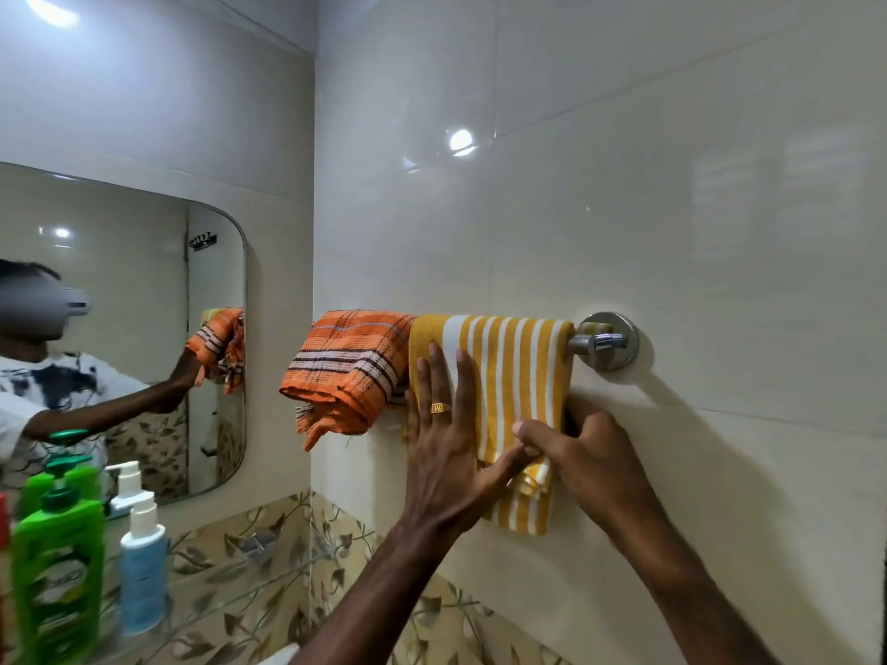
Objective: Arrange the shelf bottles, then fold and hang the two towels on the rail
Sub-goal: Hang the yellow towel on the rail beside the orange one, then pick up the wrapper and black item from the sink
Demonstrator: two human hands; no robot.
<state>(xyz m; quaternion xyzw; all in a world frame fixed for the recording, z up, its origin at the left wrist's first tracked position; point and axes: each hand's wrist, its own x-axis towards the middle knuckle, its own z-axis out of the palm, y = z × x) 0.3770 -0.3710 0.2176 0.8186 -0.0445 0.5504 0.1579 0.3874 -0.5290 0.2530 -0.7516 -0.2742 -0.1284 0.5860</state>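
Glossy cream wall tiles (624, 184); polished chrome metal rail mount (608, 341); coarse woven orange checked towel (345, 362), frayed; soft yellow-striped cloth towel (518, 367); shiny green plastic bottle (57, 573).

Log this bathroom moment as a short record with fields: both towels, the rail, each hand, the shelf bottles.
orange towel: hung over the rail, left of the yellow one, bunched, frayed edge hanging
yellow striped towel: draped over the rail, lower edge not yet even
rail: chrome, wall-mounted, right end showing
left hand: flat, fingers straight, pressing the yellow striped towel to the wall
right hand: pinches the towel's lower right part
green bottle: upright on the glass shelf
blue spray bottle: upright beside it
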